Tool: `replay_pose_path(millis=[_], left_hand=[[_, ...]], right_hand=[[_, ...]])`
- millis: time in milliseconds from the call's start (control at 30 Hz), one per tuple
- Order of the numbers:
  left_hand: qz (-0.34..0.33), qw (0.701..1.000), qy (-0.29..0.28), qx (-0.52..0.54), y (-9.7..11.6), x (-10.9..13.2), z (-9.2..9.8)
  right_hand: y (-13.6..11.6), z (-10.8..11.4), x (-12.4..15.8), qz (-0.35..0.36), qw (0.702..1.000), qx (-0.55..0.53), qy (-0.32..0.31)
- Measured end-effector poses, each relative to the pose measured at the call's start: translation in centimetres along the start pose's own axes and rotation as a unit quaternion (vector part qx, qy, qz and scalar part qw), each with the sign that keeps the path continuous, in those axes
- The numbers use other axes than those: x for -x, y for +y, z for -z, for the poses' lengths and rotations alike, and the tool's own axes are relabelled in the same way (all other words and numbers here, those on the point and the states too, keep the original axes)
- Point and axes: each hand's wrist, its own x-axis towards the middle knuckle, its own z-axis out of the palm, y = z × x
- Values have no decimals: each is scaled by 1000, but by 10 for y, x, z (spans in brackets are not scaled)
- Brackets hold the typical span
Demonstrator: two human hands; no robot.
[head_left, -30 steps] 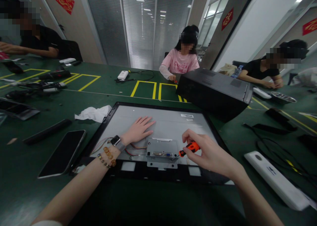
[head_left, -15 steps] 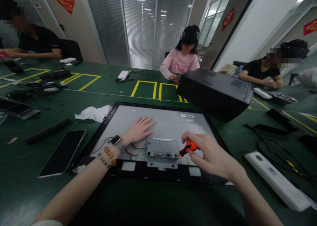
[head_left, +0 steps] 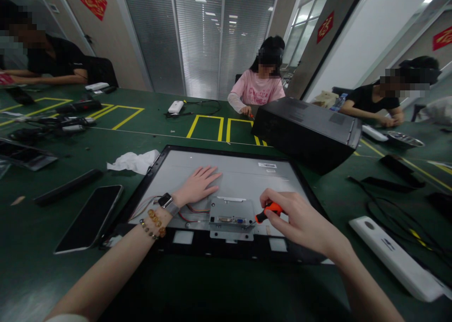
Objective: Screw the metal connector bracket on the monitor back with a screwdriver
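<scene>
A flat display panel (head_left: 240, 178) with a black frame lies back side up on the green table. My left hand (head_left: 199, 185) rests on its grey back, fingers spread, holding nothing. At the panel's near middle is a metal bracket box (head_left: 229, 209) with a white and a blue port facing me. My right hand (head_left: 287, 211) is closed round an orange and black screwdriver (head_left: 271, 211), which points left at the box's right end; exactly where its tip touches cannot be made out. Thin coloured wires (head_left: 192, 209) run left from the box.
Left: a phone (head_left: 90, 218), a black bar (head_left: 68, 186) and crumpled tissue (head_left: 132, 162). Behind the panel's right side stands a large black case (head_left: 305, 131). Right: a white device (head_left: 395, 256) and black cables. Across the table (head_left: 158, 129) several people sit.
My right hand and the screwdriver have shifted very slightly. My left hand and the panel look unmoved.
</scene>
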Motion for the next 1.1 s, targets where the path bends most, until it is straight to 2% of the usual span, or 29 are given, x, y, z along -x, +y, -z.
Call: replay_pose_path(millis=[600, 1100], left_hand=[[2, 1000, 6, 1, 0, 0, 0], [1, 1000, -5, -6, 1, 0, 2]], right_hand=[[-1, -1, 2, 2, 1000, -9, -9], [1, -6, 0, -6, 1000, 12, 9]])
